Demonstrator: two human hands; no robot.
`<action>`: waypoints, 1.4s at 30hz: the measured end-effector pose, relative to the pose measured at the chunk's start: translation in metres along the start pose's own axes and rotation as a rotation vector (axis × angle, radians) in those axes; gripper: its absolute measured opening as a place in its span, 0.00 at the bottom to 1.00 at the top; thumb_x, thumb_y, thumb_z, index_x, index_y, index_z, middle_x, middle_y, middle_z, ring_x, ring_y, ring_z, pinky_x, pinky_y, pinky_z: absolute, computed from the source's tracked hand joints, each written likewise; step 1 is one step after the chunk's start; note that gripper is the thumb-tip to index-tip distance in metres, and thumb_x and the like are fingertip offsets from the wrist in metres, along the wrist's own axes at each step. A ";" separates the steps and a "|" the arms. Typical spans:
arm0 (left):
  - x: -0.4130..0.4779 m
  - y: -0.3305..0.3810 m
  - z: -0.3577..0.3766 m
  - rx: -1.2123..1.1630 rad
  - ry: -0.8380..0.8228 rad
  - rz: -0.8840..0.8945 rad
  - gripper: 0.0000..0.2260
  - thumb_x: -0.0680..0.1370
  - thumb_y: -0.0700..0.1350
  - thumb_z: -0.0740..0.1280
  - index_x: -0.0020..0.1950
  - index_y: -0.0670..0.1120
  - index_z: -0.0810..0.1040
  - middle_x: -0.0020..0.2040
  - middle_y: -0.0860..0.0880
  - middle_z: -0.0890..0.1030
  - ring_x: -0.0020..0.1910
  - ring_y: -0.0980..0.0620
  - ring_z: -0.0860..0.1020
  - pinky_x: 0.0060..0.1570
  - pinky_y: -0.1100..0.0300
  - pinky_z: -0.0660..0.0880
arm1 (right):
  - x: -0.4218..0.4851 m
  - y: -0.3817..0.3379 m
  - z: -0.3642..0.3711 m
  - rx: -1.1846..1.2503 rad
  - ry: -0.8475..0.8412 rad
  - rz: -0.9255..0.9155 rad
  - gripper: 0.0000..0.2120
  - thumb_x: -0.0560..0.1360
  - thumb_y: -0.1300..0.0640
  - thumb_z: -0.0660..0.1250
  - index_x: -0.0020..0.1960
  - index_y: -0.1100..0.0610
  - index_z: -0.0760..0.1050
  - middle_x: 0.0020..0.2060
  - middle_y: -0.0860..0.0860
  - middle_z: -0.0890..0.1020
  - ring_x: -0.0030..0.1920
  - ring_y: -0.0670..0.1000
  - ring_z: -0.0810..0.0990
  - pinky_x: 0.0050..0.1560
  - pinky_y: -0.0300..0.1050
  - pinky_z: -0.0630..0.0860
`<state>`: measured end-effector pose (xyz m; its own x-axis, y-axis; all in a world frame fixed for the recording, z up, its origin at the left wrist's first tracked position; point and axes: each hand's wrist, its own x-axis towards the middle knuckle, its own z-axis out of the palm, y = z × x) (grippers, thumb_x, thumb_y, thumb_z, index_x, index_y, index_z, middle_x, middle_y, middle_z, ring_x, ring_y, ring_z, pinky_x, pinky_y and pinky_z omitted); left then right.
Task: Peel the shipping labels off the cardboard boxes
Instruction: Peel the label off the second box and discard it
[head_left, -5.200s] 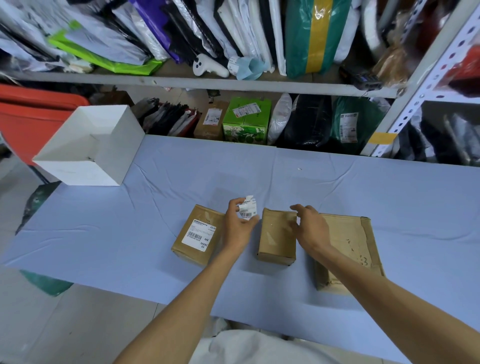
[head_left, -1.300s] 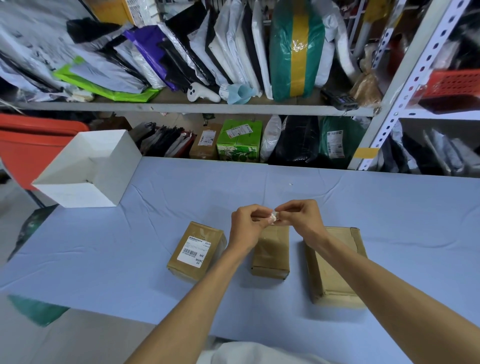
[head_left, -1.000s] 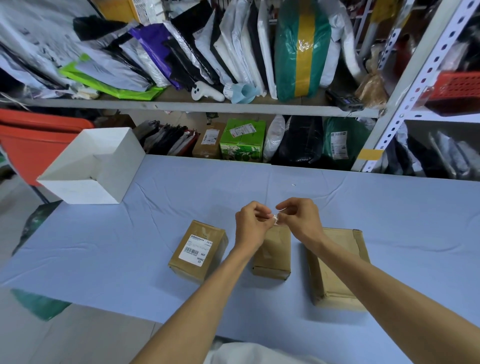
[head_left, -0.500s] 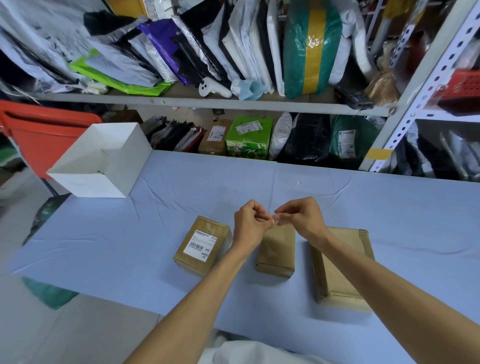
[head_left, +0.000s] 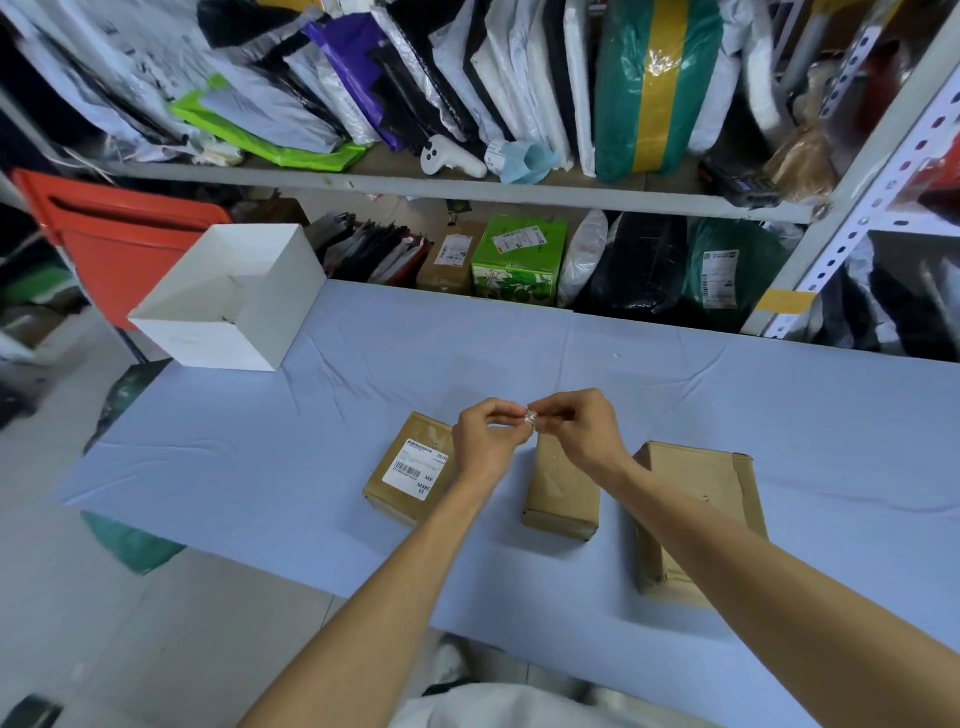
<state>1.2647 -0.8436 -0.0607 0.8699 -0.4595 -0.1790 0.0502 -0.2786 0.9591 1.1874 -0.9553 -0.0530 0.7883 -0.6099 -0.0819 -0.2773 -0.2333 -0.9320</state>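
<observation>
Three cardboard boxes lie on the blue table (head_left: 270, 457). The left box (head_left: 410, 470) carries a white shipping label (head_left: 415, 464) on its top. The middle box (head_left: 563, 488) and the larger right box (head_left: 696, 514) show bare brown tops. Above the middle box, my left hand (head_left: 485, 439) and my right hand (head_left: 579, 428) meet fingertip to fingertip and pinch a small crumpled white label wad (head_left: 532, 417) between them.
An open white box (head_left: 234, 299) stands at the table's far left corner, with an orange bin (head_left: 114, 239) behind it. Metal shelving (head_left: 467, 189) packed with parcels and mailer bags runs along the far side of the table.
Five seconds ago my left hand held the flat peeled label while my right touched the middle box. Both hands have since squeezed it into a small wad, staying above the middle box.
</observation>
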 end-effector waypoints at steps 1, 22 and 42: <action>0.000 0.000 -0.003 0.000 0.007 -0.005 0.06 0.67 0.36 0.75 0.41 0.43 0.82 0.37 0.47 0.83 0.39 0.52 0.82 0.45 0.58 0.80 | -0.001 -0.001 0.004 0.003 0.010 0.000 0.06 0.70 0.67 0.71 0.45 0.60 0.84 0.38 0.51 0.85 0.41 0.48 0.84 0.43 0.34 0.77; 0.027 -0.014 -0.245 -0.030 0.105 -0.005 0.07 0.69 0.36 0.74 0.45 0.45 0.83 0.44 0.43 0.84 0.39 0.53 0.82 0.48 0.56 0.81 | 0.030 -0.125 0.211 -0.039 -0.162 -0.112 0.05 0.66 0.65 0.74 0.38 0.58 0.80 0.31 0.51 0.81 0.33 0.47 0.79 0.33 0.32 0.73; 0.174 0.021 -0.410 0.627 0.039 0.092 0.08 0.74 0.37 0.64 0.49 0.46 0.80 0.47 0.48 0.83 0.45 0.49 0.80 0.46 0.57 0.78 | 0.166 -0.223 0.351 -0.241 -0.304 -0.269 0.06 0.65 0.65 0.74 0.38 0.57 0.81 0.31 0.44 0.80 0.32 0.42 0.79 0.36 0.33 0.73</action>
<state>1.6186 -0.5833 0.0184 0.8747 -0.4775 -0.0828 -0.3121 -0.6857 0.6575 1.5723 -0.7388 0.0174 0.9648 -0.2625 0.0178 -0.1326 -0.5435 -0.8289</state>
